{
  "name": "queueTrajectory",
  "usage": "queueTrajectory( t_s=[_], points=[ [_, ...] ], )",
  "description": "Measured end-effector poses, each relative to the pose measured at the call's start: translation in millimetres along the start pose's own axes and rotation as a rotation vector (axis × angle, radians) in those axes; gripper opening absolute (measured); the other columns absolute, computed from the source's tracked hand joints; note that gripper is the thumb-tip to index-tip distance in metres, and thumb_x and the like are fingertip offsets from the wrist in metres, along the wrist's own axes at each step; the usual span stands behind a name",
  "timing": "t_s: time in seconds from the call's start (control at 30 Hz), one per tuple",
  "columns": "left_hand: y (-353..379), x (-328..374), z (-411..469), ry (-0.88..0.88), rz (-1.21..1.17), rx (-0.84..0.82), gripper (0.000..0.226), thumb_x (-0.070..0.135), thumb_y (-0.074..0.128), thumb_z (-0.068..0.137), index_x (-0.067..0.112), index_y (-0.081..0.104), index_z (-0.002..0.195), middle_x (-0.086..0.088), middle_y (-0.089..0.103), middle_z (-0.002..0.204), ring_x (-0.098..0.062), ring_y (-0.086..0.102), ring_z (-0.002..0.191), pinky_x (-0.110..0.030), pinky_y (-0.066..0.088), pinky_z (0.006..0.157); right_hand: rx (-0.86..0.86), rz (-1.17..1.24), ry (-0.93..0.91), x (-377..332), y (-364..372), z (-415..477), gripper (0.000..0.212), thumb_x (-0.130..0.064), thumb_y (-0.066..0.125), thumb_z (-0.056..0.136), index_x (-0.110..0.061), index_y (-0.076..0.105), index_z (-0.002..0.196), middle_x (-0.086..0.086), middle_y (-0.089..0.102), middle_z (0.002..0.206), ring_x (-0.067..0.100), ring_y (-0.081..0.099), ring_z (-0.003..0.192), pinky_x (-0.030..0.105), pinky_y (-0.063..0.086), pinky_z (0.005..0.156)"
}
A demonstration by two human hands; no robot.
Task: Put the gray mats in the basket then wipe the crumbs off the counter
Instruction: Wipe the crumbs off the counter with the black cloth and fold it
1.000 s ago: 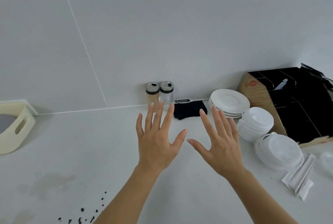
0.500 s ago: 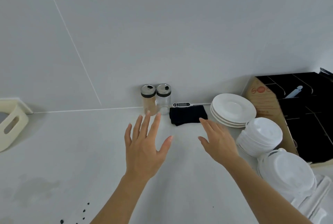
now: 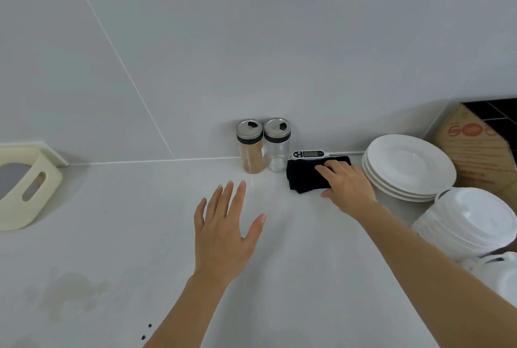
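Observation:
A folded black cloth (image 3: 305, 177) lies flat on the white counter (image 3: 140, 221) by the back wall. My right hand (image 3: 345, 185) rests on its right half, fingers laid over the top and thumb at its near edge. My left hand (image 3: 223, 230) hovers over the middle of the counter with fingers spread, holding nothing. The cream basket (image 3: 33, 188) with a handle slot stands at the far left, and a gray mat (image 3: 11, 177) shows inside it. A few dark crumbs (image 3: 147, 331) lie near the bottom edge beside my left forearm.
Two spice jars (image 3: 263, 146) stand against the wall just left of the cloth, with a digital thermometer (image 3: 309, 154) behind it. Stacked white plates (image 3: 408, 168) and upturned bowls (image 3: 470, 219) crowd the right side. A cardboard box (image 3: 475, 146) sits behind them. A faint stain (image 3: 70, 289) marks the counter.
My right hand reached forward and came down on the black cloth. My left hand stayed open over the counter. The view shifted, so the basket shows more.

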State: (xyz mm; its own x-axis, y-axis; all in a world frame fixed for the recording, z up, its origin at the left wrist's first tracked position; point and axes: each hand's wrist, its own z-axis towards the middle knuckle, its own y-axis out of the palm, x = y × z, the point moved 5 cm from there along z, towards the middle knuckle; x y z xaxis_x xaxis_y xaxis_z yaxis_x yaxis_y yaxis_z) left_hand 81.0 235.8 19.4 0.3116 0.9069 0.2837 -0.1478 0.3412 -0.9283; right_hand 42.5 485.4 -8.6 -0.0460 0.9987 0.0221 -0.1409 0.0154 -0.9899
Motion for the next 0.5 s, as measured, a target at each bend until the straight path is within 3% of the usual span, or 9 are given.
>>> queueTrajectory(
  t_s=[0.17,0.27,0.33,0.4,0.5],
  points=[
    [12.7,14.1,16.2,0.038,-0.022,-0.016,0.071,0.065,0.016,0.088,0.021,0.039,0.139,-0.006,0.046,0.142,-0.023,0.038,0.135,-0.038,0.015,0.110,0.028,0.066,-0.020,8.9,3.5,11.3,0.058,-0.014,0.093,0.037,-0.010,0.071,0.090,0.009,0.069,0.081,0.032,0.065,0.068,0.038,0.052,0.060],
    [20.1,20.3,23.6,0.057,-0.041,-0.022,0.071,0.065,0.015,0.088,0.021,0.040,0.138,-0.006,0.046,0.142,-0.022,0.039,0.134,-0.039,0.020,0.111,0.022,0.104,-0.014,12.7,3.7,17.1,0.040,-0.010,0.087,0.053,-0.011,0.073,0.091,0.010,0.070,0.084,0.032,0.066,0.076,0.040,0.048,0.068],
    [23.2,23.4,28.5,0.061,-0.061,-0.019,0.069,0.063,0.020,0.088,0.020,0.041,0.138,-0.006,0.047,0.142,-0.022,0.040,0.133,-0.041,0.024,0.110,0.051,0.123,0.001,16.7,1.1,21.8,0.026,-0.009,0.075,0.072,-0.011,0.072,0.098,0.011,0.069,0.093,0.033,0.063,0.089,0.039,0.035,0.080],
    [26.4,26.2,32.4,0.070,-0.087,-0.020,0.067,0.061,0.026,0.088,0.020,0.042,0.138,-0.006,0.047,0.141,-0.022,0.041,0.132,-0.040,0.024,0.109,0.085,0.122,-0.021,17.8,-0.1,24.7,0.019,-0.009,0.067,0.081,-0.011,0.072,0.099,0.009,0.070,0.096,0.031,0.062,0.092,0.035,0.022,0.076],
    [29.7,32.2,37.0,0.099,-0.126,-0.042,0.068,0.061,0.025,0.087,0.018,0.042,0.137,-0.005,0.049,0.140,-0.021,0.041,0.132,-0.035,0.020,0.109,0.120,0.167,-0.020,19.6,-3.3,25.8,0.016,-0.007,0.062,0.084,-0.010,0.072,0.096,0.007,0.072,0.097,0.028,0.063,0.093,0.032,0.021,0.076]
  ],
)
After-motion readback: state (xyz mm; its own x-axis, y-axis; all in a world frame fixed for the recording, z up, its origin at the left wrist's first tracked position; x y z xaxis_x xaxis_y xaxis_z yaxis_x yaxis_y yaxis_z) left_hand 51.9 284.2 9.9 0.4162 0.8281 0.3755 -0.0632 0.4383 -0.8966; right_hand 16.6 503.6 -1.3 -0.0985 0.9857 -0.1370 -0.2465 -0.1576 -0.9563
